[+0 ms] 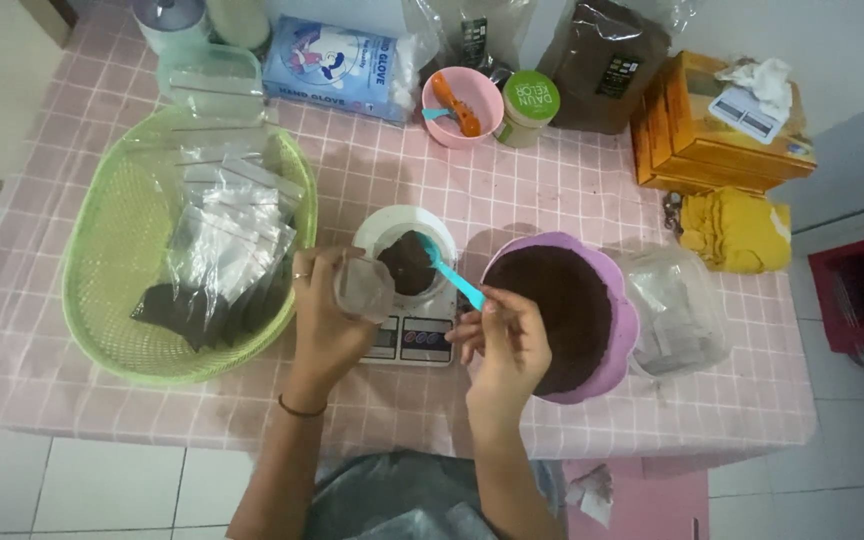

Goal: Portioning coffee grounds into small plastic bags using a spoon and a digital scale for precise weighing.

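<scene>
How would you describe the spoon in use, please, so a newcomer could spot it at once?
Find the big purple bowl of dark powder at the table's right. Just left of it, the right hand holds a turquoise spoon over the white scale. The other scoop, up in the pink bowl, is orange.

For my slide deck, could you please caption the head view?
Right hand dips a blue spoon into brown powder on a kitchen scale; left hand holds a clear bag.

Pretty cramped around the white digital kitchen scale [414,335]: a lime-green plastic mesh basket [112,300] hugs its left, a purple plastic bowl of dark powder [617,340] sits close on its right. Open pink checked tablecloth [372,180] lies behind the scale, before the small pink bowl [472,125].
</scene>
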